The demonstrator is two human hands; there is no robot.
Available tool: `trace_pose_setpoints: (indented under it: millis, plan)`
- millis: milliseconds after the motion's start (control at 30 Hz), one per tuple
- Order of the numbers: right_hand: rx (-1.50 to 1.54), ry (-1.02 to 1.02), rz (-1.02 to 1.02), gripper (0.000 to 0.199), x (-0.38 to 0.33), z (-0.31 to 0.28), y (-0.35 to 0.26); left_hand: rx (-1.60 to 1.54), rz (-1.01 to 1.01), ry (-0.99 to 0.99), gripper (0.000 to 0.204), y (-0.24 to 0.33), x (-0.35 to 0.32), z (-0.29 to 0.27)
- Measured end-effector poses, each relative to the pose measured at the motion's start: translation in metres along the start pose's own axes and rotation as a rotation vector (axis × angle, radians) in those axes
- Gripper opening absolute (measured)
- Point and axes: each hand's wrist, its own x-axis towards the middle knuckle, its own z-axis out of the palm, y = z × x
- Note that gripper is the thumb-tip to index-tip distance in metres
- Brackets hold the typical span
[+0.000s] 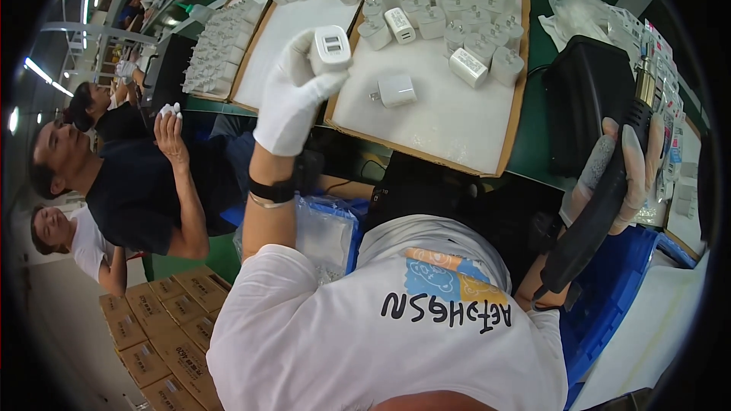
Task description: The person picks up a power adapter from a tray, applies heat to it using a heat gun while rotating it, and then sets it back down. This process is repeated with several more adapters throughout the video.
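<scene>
My left hand [288, 103], in a white glove, is closed round a white USB wall charger [332, 47] with its two ports facing up. It is raised over the left edge of a foam-lined cardboard tray [449, 133]. On that tray a charger [397, 91] lies on its side, and another lying charger [468, 68] is nearer the standing rows. My right hand [636, 171], in a thin pale glove, is wrapped round the black handle of a hot air gun [590, 217]. The gun's metal nozzle points away from me, beside a black box-shaped unit [586, 99].
Several chargers [426, 11] stand prongs up at the tray's far side. A second tray [255, 68] with more chargers is at left. Plastic bags [586, 15] lie at far right. A blue crate [609, 312] stands at lower right. Co-workers [152, 183] and stacked cartons [167, 327] are at left.
</scene>
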Motion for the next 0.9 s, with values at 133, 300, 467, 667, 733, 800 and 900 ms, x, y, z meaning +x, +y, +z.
trace_pose_setpoints:
  millis: [133, 300, 467, 667, 733, 800, 900]
  plan:
    - [-0.055, -0.047, -0.025, 0.047, 0.000, -0.003, 0.001, 0.420, 0.127, 0.116, 0.052, -0.007, 0.036, -0.048]
    - [0.025, -0.027, -0.008, 0.048, -0.003, -0.006, 0.007, 0.782, 0.111, 0.174, 0.049, -0.004, 0.062, -0.069]
    - [0.034, -0.038, -0.041, 0.049, -0.005, -0.007, 0.008, 0.558, 0.151, 0.109, 0.051, -0.004, 0.058, -0.050]
    - [-0.064, -0.067, -0.042, 0.047, 0.000, -0.008, 0.002, -0.315, -0.052, -0.166, 0.055, 0.001, 0.010, 0.000]
    - [-0.064, -0.068, -0.043, 0.047, 0.000, -0.006, 0.002, -0.452, -0.084, -0.235, 0.056, -0.001, 0.002, 0.008]
    - [-0.057, -0.064, -0.045, 0.047, 0.001, -0.006, 0.002, -0.551, -0.095, -0.254, 0.057, -0.001, -0.002, 0.015]
    - [-0.077, -0.061, -0.073, 0.046, 0.004, -0.007, 0.002, -0.599, -0.106, -0.287, 0.057, -0.002, 0.001, 0.017]
